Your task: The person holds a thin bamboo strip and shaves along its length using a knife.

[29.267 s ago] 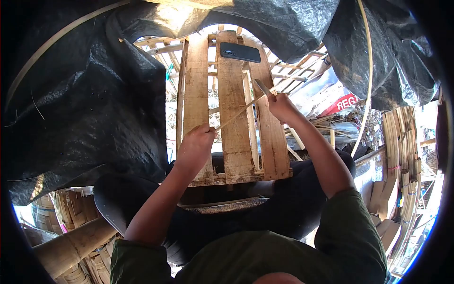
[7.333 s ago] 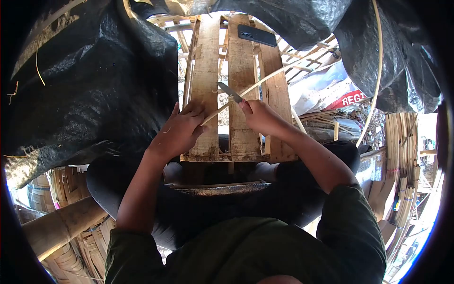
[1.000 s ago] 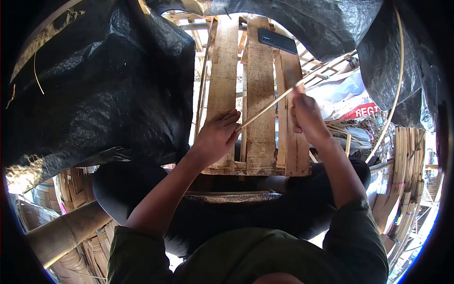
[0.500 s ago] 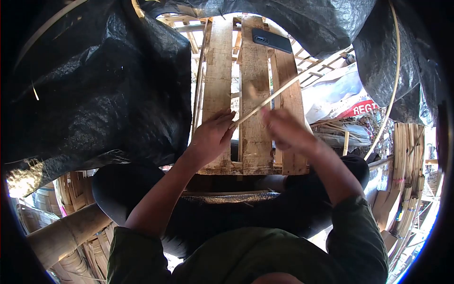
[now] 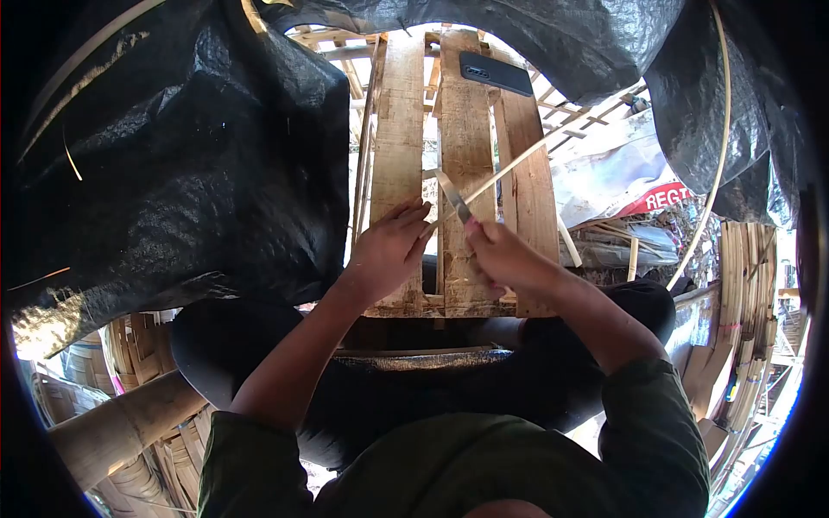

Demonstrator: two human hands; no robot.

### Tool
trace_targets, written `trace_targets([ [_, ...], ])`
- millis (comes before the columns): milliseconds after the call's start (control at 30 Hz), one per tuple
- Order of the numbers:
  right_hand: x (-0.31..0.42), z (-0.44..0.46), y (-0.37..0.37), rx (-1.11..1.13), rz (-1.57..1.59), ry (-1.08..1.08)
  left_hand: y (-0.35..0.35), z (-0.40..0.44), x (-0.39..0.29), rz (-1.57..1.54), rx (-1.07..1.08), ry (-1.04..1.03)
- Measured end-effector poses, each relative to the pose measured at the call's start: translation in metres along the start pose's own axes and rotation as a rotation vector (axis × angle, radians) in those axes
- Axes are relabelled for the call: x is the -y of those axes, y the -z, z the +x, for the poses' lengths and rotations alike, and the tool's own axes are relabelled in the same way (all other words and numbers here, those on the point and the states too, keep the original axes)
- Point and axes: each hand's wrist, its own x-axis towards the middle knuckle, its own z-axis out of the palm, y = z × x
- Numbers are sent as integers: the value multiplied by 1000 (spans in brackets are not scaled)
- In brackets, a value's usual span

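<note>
My left hand [image 5: 390, 250] rests over the wooden slats, closed around the lower end of a thin bamboo strip [image 5: 509, 167]. From there the strip slants up to the far right, past the slats' right edge. A knife [image 5: 452, 197] with a slightly curved blade is gripped in my right hand [image 5: 511, 259], its blade pointing up and left across the strip near my left fingers. Whether the edge touches the strip, I cannot tell.
The slatted wooden bench [image 5: 397, 121] carries a dark phone [image 5: 496, 74] at its far end. Black plastic sheeting [image 5: 173, 190] hangs at the left and overhead. Bundled bamboo strips [image 5: 744, 319] stand at the right, and a thick bamboo pole [image 5: 129, 427] lies lower left.
My right hand has shifted slightly left and down; the blurred knife now shows clearly. My left hand stays put. A pale sliver now shows beside the bench's right edge, another against the left sheeting.
</note>
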Motion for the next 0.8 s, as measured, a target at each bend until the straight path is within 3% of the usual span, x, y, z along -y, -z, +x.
trace_targets([
  [33, 2, -3, 8, 0, 5, -3, 0, 0, 1, -36, -17, 31],
  [133, 13, -5, 47, -399, 384, 236, 0, -3, -1, -44, -20, 54],
  [167, 11, -4, 38, -396, 381, 237, 0, -3, -2, -15, -6, 45],
  [233, 11, -7, 14, -192, -41, -116, 0, -3, -4, 7, -18, 16],
  [267, 12, -7, 16, -196, -36, -111, 1, -1, -4, 29, -23, -14],
  [367, 12, -10, 30, -171, 272, 96, -1, -1, 1, -48, -24, 45],
  [400, 22, -9, 39, -422, 324, 142, 0, -1, 0, -46, -27, 45],
  [433, 21, -8, 47, -504, 393, 236, 1, -2, -1, -12, -8, 42],
  [500, -41, 39, 32, -591, -216, 17, 1, -1, -4, 23, 9, 36],
  [533, 1, -3, 6, -209, 65, -97, 0, 0, -5, 26, -3, 19],
  [633, 1, 1, 21, -46, 92, -116, 0, -2, -3, 1, -1, 43],
  [700, 1, 7, 38, -119, 193, -43, 1, -2, -1, -33, -6, 69],
  [767, 12, 3, 38, -608, -34, 9, 2, -1, -4, -18, 10, 29],
  [800, -32, 31, 29, -488, -3, 78, 1, -1, -5, -21, 5, 25],
])
